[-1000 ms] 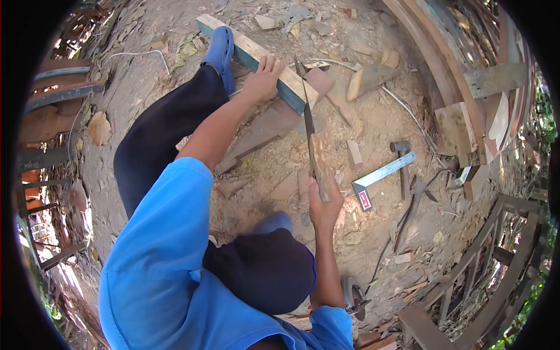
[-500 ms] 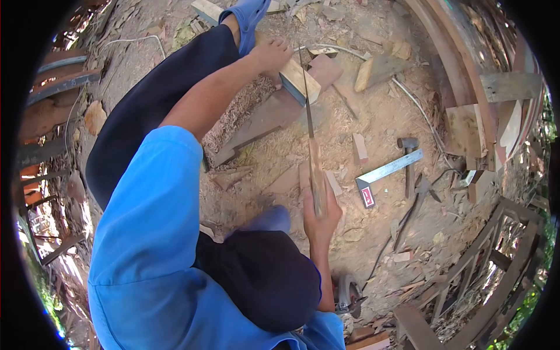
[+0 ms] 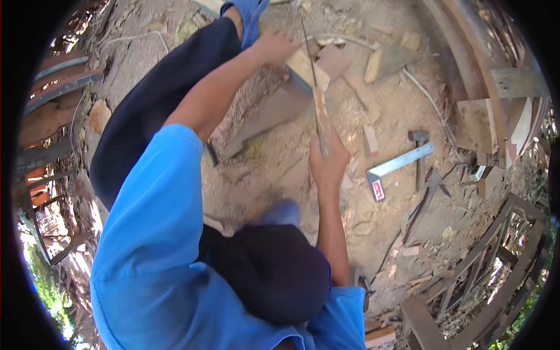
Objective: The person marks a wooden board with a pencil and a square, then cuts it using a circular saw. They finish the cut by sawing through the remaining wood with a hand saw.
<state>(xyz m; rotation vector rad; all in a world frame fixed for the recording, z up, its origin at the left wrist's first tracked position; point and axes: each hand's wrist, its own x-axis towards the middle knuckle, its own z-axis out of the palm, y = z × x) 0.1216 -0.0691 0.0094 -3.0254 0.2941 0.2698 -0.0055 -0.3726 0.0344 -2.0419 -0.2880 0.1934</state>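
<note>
My left hand presses on the far end of a short wooden block, its fingers wrapped over the wood. My right hand is closed round the wooden handle of a handsaw. The thin saw blade points away from me and crosses the block just right of my left hand. Under the block lies a brown board on the dirt ground. My blue shoe is beside my left hand.
Right of my right hand lie a try square, a hammer and a small wood piece. A dark cable runs on the ground. Wooden frames stand at lower right, and curved planks at upper right.
My right hand and the saw have moved forward, away from my body, so the handle is now close to the block. My left hand stays on the block. The view has shifted slightly.
</note>
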